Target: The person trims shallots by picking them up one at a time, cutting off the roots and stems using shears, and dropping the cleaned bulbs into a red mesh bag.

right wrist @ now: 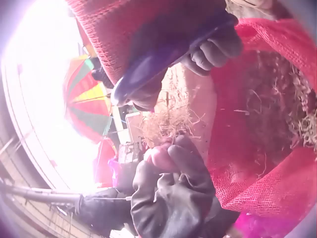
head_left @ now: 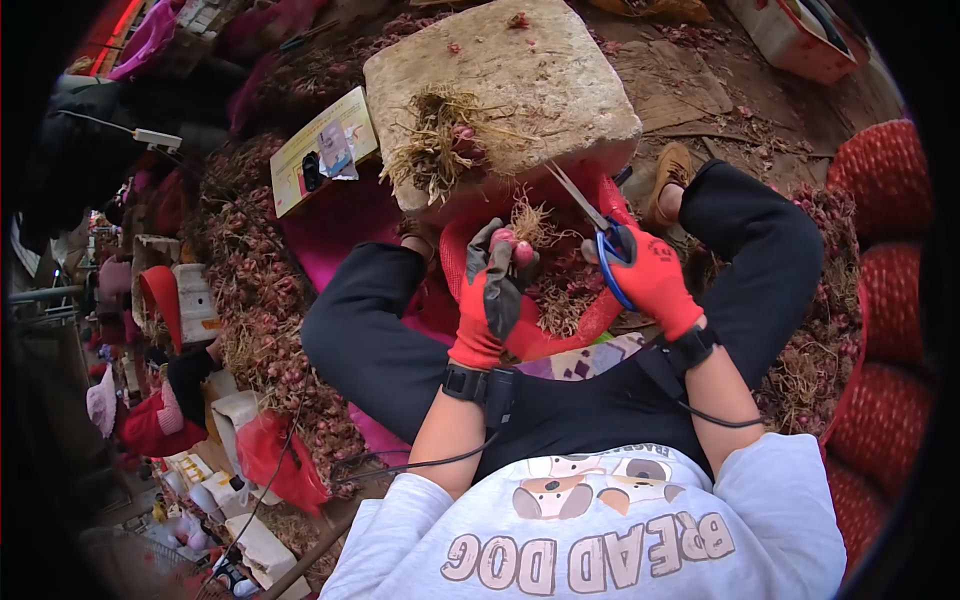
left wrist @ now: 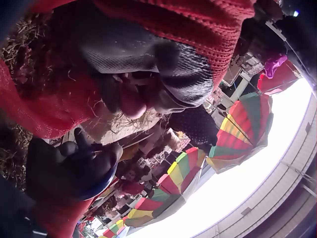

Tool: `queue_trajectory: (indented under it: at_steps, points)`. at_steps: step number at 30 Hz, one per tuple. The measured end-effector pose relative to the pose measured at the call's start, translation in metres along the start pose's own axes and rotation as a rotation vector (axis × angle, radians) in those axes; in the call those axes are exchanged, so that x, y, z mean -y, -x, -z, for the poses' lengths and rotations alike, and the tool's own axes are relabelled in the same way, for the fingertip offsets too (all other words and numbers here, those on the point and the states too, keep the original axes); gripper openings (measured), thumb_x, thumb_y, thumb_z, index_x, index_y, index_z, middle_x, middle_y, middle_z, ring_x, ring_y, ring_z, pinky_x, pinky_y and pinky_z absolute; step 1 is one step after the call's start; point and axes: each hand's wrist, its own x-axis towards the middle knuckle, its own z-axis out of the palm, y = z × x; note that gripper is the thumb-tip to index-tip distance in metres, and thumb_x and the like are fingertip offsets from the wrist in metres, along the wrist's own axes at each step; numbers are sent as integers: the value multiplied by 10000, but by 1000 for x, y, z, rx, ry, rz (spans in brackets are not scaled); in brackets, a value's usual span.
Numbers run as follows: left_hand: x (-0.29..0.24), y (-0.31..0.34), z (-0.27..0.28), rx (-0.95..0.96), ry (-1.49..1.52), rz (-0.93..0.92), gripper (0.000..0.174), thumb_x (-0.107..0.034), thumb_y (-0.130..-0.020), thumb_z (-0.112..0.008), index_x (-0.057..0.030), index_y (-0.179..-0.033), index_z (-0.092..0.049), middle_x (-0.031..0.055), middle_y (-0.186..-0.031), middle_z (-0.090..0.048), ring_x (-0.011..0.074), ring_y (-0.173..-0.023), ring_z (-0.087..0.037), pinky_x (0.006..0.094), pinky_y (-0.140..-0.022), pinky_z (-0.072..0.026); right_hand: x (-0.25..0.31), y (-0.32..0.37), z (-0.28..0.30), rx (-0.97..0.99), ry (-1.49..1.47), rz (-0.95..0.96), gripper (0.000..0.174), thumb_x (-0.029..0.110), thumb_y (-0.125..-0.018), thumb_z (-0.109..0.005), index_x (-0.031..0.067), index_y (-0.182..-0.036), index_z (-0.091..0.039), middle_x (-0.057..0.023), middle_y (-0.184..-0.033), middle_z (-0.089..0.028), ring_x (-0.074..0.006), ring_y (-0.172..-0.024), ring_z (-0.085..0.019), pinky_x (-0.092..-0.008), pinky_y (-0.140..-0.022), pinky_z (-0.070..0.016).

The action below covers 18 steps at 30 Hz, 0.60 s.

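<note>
In the head view my left hand [head_left: 486,300], in a red and dark grey glove, holds a small bunch of red shallots [head_left: 522,254]. Their dry, tangled roots [head_left: 535,222] stick up past the fingers. To its right, my gloved right hand [head_left: 652,278] grips scissors [head_left: 607,262] by the blue handles, the blades pointing up and left toward the block. From the right wrist, the shallot bulbs [right wrist: 162,157] show between the left thumb and fingers, roots facing the scissors. The left wrist view shows a bulb [left wrist: 131,101] under the curled grey fingers.
A pale foam block [head_left: 510,80] stands in front, with a dry-rooted shallot bunch [head_left: 435,145] on its near edge. An open red mesh bag [head_left: 590,325] lies between the legs. Loose shallots [head_left: 250,270] heap at left; filled red sacks [head_left: 885,300] line the right.
</note>
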Motion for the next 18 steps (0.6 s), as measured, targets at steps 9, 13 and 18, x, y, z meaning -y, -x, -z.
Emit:
queue_trajectory:
  at_steps: [9,13,18]
  points:
    - [-5,-5,1,-44,-59,-84,298,-88,-951,-508,-69,-1243,-452,28,-1064,-562,129,-983,-564,294,-876,-504,-1,51,3,77,48,133,325,355,-735,-703,89,-905,-630,-114,-776,-630,-321,-737,-618,-385,-633,-477]
    - [-6,3,-7,3,179,11,306,-97,-955,-501,-76,-1255,-445,42,-1104,-564,127,-988,-569,300,-880,-503,-5,46,4,56,192,231,348,361,-724,-713,94,-928,-622,-112,-807,-629,-317,-741,-617,-379,-638,-481]
    - [-8,4,-5,92,247,133,297,-127,-962,-494,-107,-1255,-449,41,-1094,-574,134,-943,-602,335,-885,-505,-7,45,8,47,184,259,365,368,-720,-717,85,-930,-620,-112,-809,-628,-313,-751,-618,-377,-645,-485]
